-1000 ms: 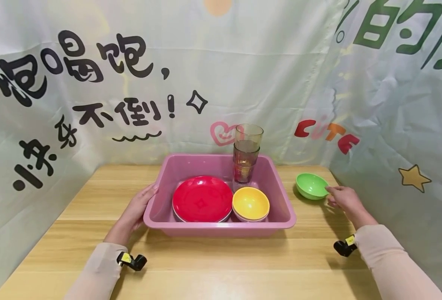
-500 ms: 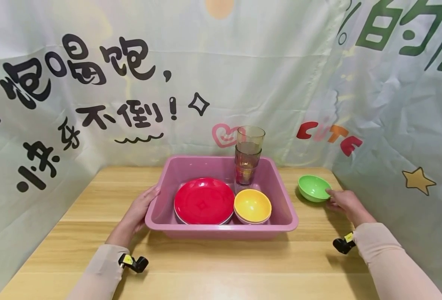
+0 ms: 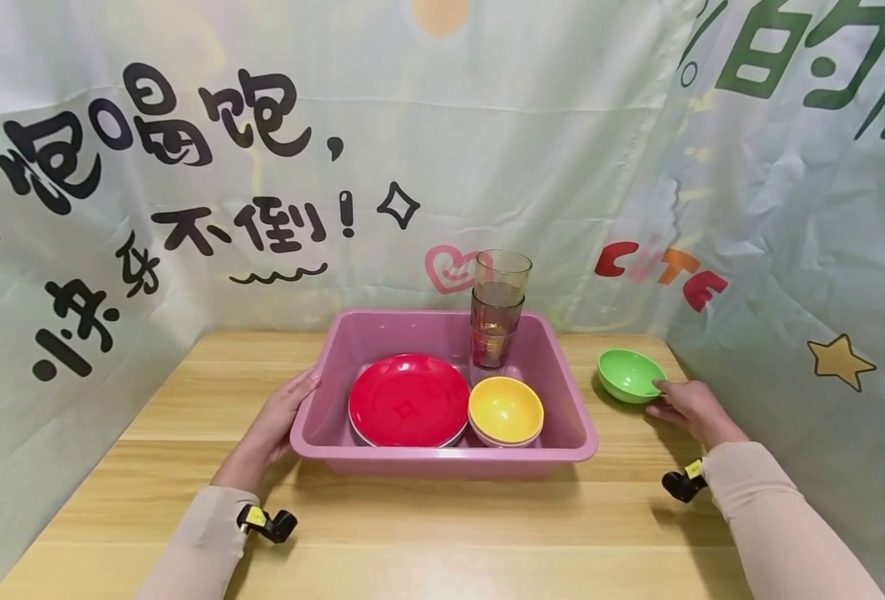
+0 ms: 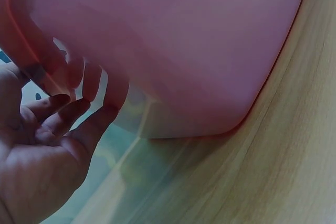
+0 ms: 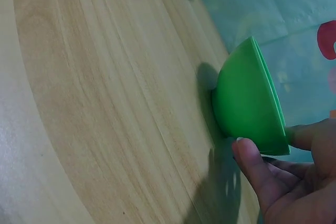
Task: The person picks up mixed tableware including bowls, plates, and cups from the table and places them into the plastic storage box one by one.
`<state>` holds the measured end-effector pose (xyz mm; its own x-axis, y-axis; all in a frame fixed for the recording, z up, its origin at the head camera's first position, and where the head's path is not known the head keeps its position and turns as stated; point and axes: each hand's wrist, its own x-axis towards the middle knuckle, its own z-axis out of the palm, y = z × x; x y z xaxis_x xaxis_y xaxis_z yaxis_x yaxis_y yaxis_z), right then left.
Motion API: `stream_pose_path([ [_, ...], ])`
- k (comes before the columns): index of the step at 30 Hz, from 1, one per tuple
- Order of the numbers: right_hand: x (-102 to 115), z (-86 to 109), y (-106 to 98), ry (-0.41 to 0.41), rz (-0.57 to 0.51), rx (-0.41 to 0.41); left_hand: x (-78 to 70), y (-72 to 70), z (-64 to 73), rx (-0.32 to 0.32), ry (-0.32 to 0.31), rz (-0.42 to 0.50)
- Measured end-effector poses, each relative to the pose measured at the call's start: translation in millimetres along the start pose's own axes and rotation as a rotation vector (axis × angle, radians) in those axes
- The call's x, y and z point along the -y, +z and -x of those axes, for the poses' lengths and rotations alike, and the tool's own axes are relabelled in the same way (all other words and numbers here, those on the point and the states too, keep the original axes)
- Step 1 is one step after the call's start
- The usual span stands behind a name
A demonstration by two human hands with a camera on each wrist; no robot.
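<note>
Toward the right side of the head view, a green bowl [image 3: 630, 375] sits upright at the tabletop. My right hand [image 3: 693, 408] pinches the near right edge of that bowl. The right wrist view has the thumb [image 5: 251, 161] against the bowl's outer wall and a finger over its rim. A pink plastic basin [image 3: 442, 462] stands mid-table, and my left hand [image 3: 281, 417] grips its left rim. Under that rim, the curled fingers [image 4: 97, 124] touch the basin's outer side. Inside the basin are stacked red plates [image 3: 408, 400], a yellow bowl [image 3: 506, 408] on another bowl, and nested clear tumblers [image 3: 497, 312].
The wooden table [image 3: 442, 533] runs up to a printed cloth backdrop [image 3: 382, 100] at the back and both sides. The tumblers rise well above the basin's back rim. Bare wood lies between the basin and the green bowl.
The head view has shifted slightly. My right hand stays at the green bowl's edge, its fingers moving a little lower beneath the rim. The left hand and basin hold still.
</note>
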<state>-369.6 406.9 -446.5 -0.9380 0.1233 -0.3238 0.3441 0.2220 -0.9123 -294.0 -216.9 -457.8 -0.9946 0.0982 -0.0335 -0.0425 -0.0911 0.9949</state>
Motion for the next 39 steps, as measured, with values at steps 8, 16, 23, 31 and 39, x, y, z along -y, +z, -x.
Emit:
stream_pose_path([
  [8, 0, -0.7, 1, -0.01, -0.001, -0.003, -0.6, -0.1, -0.8, -0.002, 0.0, -0.005],
  [16, 0, 1.5, 0, -0.005, -0.008, 0.005, -2.2, 0.9, 0.8, 0.001, -0.009, 0.015],
  [23, 4, 3.9, -2, 0.02, 0.023, 0.006, -3.0, -0.4, 0.5, 0.011, -0.005, 0.03],
  [31, 7, 9.1, -5, -0.004, 0.039, 0.022, -5.4, -0.5, -0.4, -0.005, -0.008, 0.018],
  [39, 10, 19.4, -8, -0.061, 0.085, 0.053, -5.6, 0.3, 0.7, -0.012, -0.037, -0.004],
])
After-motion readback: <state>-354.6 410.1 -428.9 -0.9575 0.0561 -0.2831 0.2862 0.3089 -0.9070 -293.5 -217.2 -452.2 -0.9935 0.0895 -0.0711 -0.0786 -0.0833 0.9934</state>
